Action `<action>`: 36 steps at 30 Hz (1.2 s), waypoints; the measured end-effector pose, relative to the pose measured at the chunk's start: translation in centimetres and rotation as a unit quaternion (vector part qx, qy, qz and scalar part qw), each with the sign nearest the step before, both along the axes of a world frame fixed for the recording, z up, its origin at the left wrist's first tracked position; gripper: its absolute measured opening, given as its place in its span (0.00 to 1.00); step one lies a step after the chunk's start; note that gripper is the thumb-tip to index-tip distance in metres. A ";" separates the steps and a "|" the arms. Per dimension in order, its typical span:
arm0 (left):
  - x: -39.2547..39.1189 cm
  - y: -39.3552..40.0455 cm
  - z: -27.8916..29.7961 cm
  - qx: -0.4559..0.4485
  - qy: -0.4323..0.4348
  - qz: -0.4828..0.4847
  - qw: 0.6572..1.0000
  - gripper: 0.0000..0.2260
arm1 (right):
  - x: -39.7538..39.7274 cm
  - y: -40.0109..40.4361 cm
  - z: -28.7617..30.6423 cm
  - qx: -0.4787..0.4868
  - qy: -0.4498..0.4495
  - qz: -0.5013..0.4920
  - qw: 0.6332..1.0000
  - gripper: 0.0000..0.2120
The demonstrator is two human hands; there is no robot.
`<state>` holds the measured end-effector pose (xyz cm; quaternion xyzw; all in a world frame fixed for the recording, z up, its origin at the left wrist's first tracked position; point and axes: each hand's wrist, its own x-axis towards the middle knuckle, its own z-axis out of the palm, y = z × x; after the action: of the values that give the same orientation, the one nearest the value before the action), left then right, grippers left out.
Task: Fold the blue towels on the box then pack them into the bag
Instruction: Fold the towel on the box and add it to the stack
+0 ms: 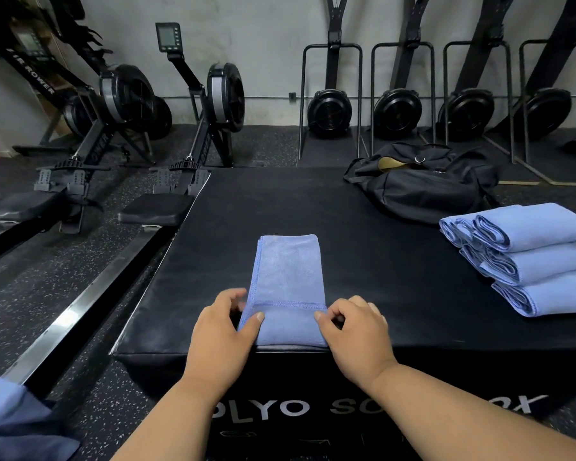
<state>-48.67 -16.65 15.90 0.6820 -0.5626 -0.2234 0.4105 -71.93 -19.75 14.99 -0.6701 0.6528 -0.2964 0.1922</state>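
Your left hand (225, 322) and right hand (353, 324) pinch the near end of a blue towel (288, 277) folded lengthwise on the black box (363, 261); folded towels (529, 257) are stacked beside the bag (423, 186).

The towel (288, 274) is soft, matt, napped cloth with stitched hems; the box (313, 207) is smooth, faintly glossy black vinyl; the bag (423, 188) is matt fabric.
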 end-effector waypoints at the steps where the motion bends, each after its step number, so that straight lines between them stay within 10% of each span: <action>1: 0.0 0.1 -0.1 -0.012 0.003 0.006 1.000 0.17 | 0.0 0.1 0.1 -0.004 -0.003 0.000 1.000 0.13; 6: 0.9 -0.1 0.0 -0.081 -0.188 -0.106 0.973 0.07 | -0.8 0.3 0.6 -0.154 -0.001 0.088 0.984 0.05; 9: 1.4 0.0 -0.4 -0.014 -0.235 -0.148 0.961 0.20 | -1.5 0.2 -0.1 -0.251 0.088 0.215 0.940 0.12; 17: 1.8 -0.1 -0.2 0.061 -0.235 -0.173 0.955 0.39 | -2.5 -0.4 -0.3 -0.072 0.118 0.258 0.956 0.27; 29: 2.0 0.6 2.1 0.007 -0.050 -0.137 0.989 0.03 | -2.4 0.5 1.4 0.008 -0.144 0.184 0.972 0.07; 33: 2.0 0.7 1.7 0.085 0.072 -0.120 0.986 0.20 | -2.1 0.6 1.5 0.040 -0.225 0.125 0.966 0.07; 36: 1.2 0.7 1.4 0.099 0.106 -0.071 0.987 0.06 | -1.8 0.4 1.8 0.062 -0.219 0.132 0.965 0.16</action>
<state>-47.52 -15.97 17.34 0.6501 -0.5381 -0.3774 0.3812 -73.73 -19.31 16.79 -0.6557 0.5180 -0.3664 0.4092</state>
